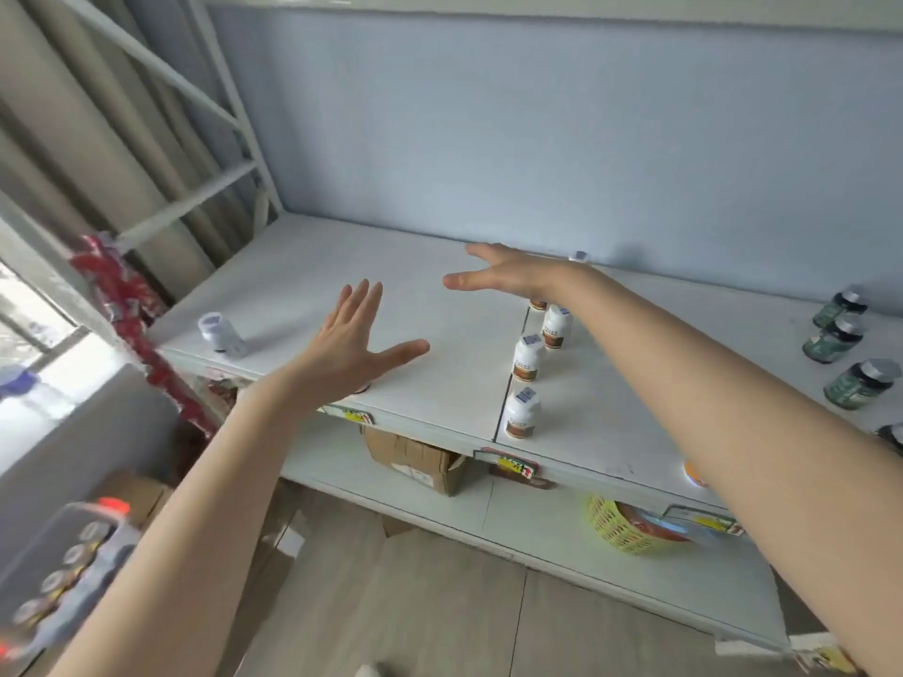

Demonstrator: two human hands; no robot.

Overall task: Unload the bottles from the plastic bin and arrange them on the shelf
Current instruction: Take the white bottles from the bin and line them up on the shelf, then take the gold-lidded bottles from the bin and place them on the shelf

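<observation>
White shelf [312,266], both hands empty above it.
I see left hand [354,342] and right hand [503,276] spread wide; plastic bin [63,574] with upright bottles [73,554] lies low-left, off the shelf's front edge, nearer my left.

No lettering can be read. White bottles [522,413] by the shelf's [415,305] front edge carry brown labels and printed cap codes, too blurred to make out; yellow price tags [513,465] along that edge show only unreadable marks.
</observation>
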